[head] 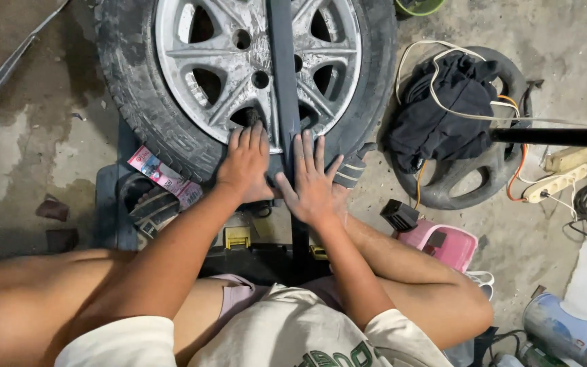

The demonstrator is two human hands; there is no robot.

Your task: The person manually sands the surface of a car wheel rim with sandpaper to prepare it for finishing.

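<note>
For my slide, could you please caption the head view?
Both hands, left and right, press flat on a worn black tyre with silver alloy wheel beside a dark vertical bar.

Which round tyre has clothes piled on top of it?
The smaller tyre lying flat on the floor at the right: a dark cloth and cables sit on it. The big tyre with the silver wheel, under both hands, has none.

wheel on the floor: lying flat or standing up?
Lying flat. The wheel shows its full rim face to the downward camera; both hands, left hand and right hand, rest on its near edge.
</note>
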